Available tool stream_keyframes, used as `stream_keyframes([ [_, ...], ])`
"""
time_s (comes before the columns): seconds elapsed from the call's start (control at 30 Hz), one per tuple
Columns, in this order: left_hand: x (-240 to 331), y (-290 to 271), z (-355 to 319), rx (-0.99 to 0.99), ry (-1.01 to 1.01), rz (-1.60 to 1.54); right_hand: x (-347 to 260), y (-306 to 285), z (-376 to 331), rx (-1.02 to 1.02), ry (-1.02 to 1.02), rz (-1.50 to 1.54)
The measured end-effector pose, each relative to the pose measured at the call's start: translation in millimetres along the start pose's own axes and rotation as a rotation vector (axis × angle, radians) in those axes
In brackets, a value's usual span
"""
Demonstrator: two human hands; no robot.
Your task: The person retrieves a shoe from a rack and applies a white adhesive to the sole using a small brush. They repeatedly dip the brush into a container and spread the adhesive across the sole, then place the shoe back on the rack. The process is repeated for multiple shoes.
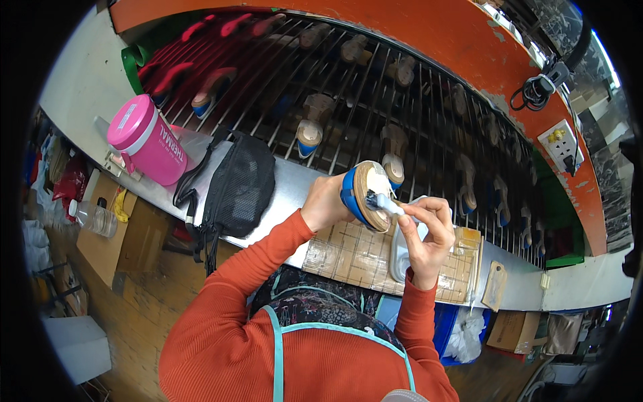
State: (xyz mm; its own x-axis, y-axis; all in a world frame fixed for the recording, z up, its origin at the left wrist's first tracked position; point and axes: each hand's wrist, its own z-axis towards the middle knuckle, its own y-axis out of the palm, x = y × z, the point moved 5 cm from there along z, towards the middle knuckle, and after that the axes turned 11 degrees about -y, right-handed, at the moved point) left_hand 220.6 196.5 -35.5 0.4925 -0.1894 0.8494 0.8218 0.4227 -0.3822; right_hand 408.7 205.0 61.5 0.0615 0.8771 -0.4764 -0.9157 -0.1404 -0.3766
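Orange sleeves and my apron edge closest to lens. My left hand [326, 201] wraps a blue-edged shoe sole [367, 195] from its left side, fingers curled shut around the rim, tan face tilted toward me. My right hand [423, 236] pinches a small brush [383, 203], fingertips pressed together on the handle; bristles touch the sole just up-left of them, in white glue. Brush axis runs from fingertips up-left. White glue tub [400, 251] sits right under my right palm. Pink flask [149, 139] well left.
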Motion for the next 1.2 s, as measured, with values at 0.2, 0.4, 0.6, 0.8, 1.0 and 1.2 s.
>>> stream_keyframes([
  [0.2, -18.8, 22.5, -13.2, -0.388, -0.236, -0.230, 8.5, 1.8, 5.1, -0.079, -0.010, 0.021],
  [0.4, -4.3, 33.5, -33.4, -0.809, -0.304, -0.547, 18.5, 7.7, -5.1, -0.096, 0.057, 0.113],
  [0.6, 3.7, 37.5, -46.2, -1.052, -0.425, -0.765, 28.0, 6.0, -16.4, -0.141, 0.074, 0.113],
  [0.8, 0.8, 43.1, -59.5, -1.204, -0.610, -0.756, 24.0, -7.8, -4.7, -0.273, -0.014, 0.005],
  [1.0, -8.3, 59.3, -71.0, -1.328, -0.458, -0.629, 35.6, -8.7, -21.0, -0.107, 0.166, -0.002],
  [1.2, -3.9, 41.7, -63.6, -0.939, -0.069, -0.649, 16.1, -74.9, -119.0, -0.009, 0.386, -0.219],
])
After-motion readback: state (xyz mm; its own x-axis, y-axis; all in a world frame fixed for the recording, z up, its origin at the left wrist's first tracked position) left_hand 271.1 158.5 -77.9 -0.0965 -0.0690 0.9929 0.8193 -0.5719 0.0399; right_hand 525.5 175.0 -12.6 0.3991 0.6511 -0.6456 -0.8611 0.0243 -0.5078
